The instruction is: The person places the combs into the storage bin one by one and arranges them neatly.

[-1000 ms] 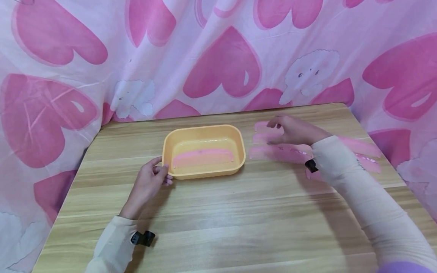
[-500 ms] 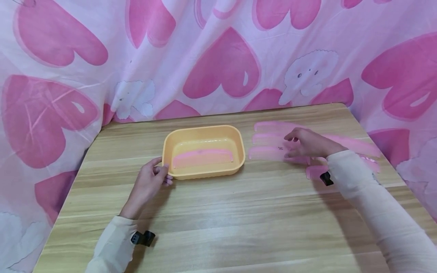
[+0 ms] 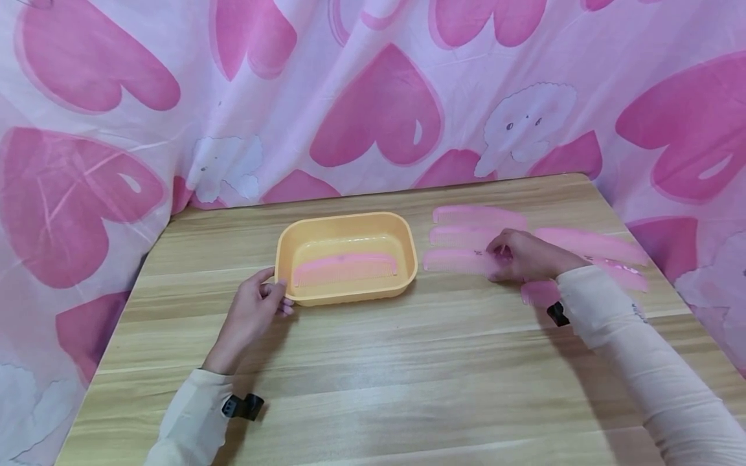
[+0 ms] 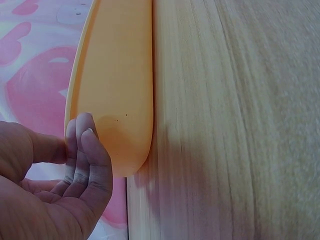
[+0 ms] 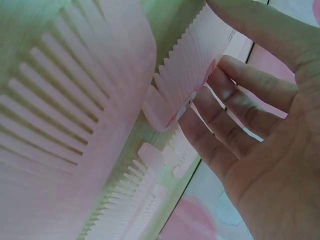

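My left hand (image 3: 249,314) grips the near left corner of a yellow plastic basin (image 3: 350,299), its thumb by the rim and its fingers against the outer wall (image 4: 112,75). Inside the basin lies one pink comb (image 3: 346,262). To the right, my right hand (image 3: 533,254) pinches the right end of another pink comb (image 3: 454,261) on the table. In the right wrist view this comb (image 5: 187,62) sits between the thumb at its toothed side and the fingers along its spine. Part of it is hidden by the hand in the head view.
Two more pink combs, a far one (image 3: 480,214) and a middle one (image 3: 457,235), lie behind the held comb. Others, including a long comb (image 3: 588,243) and a partly covered comb (image 3: 539,293), lie around the right forearm. A heart-patterned curtain (image 3: 379,110) hangs behind the wooden table (image 3: 361,382).
My right hand has drawn back rightward from above the far combs and come down on the nearest comb of that column, its fingers closing on it. The left hand and basin stay put.
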`<state>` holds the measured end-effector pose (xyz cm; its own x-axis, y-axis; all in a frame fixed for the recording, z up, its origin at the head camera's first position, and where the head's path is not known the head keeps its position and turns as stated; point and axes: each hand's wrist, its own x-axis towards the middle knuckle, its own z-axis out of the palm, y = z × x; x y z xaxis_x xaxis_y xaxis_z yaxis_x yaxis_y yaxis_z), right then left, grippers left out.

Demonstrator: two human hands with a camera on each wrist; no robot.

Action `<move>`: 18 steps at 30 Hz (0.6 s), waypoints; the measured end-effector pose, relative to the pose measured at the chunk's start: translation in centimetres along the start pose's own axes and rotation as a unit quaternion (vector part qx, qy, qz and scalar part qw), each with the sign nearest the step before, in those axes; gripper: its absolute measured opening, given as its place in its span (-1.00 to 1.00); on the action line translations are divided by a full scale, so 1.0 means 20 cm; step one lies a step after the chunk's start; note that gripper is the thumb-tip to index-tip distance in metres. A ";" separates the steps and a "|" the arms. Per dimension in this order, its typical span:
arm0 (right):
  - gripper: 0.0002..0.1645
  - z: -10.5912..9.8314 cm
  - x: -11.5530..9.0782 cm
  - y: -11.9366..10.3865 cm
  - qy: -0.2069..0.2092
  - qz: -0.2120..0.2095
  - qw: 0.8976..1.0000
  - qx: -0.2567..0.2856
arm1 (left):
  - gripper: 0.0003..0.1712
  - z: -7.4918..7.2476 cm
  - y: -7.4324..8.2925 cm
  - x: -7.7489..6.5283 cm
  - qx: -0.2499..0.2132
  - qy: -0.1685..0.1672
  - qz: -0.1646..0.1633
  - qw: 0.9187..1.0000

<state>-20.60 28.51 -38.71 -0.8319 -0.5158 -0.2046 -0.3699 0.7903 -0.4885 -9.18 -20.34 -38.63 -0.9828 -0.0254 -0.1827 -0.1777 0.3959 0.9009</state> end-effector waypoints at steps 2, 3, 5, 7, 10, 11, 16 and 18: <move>-0.41 0.00 0.00 0.00 0.000 0.000 1.000 0.001 | -0.42 0.00 0.00 0.00 0.000 0.000 0.002 1.000; -0.41 0.00 0.00 0.01 -0.001 0.001 1.000 0.004 | -0.42 0.00 0.00 0.00 -0.001 -0.001 0.004 1.000; -0.41 0.00 0.00 0.01 -0.002 0.001 1.000 0.007 | -0.41 -0.01 0.00 0.00 -0.001 -0.002 0.006 1.000; -0.41 0.00 0.00 0.01 -0.006 0.006 1.000 0.012 | -0.41 -0.01 0.00 0.00 0.000 -0.002 0.006 1.000; -0.41 0.00 0.01 0.01 -0.009 0.005 1.000 0.014 | -0.41 -0.01 0.00 0.00 0.003 -0.001 0.002 1.000; -0.42 0.00 0.01 0.01 -0.009 0.006 1.000 0.012 | -0.41 -0.01 0.00 0.00 0.005 -0.001 0.000 1.000; -0.41 0.00 0.02 0.01 -0.007 0.005 1.000 0.003 | -0.41 -0.01 0.00 0.00 0.009 0.000 -0.003 1.000; -0.40 0.00 0.02 0.01 -0.007 0.008 1.000 0.000 | -0.41 -0.01 0.00 0.01 0.011 0.001 -0.002 1.000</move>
<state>-20.95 28.36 -38.90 -0.8320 -0.5072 -0.2247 -0.3558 0.7987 -0.4852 -9.29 -20.51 -38.65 -0.9821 -0.0287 -0.1864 -0.1813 0.4159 0.8911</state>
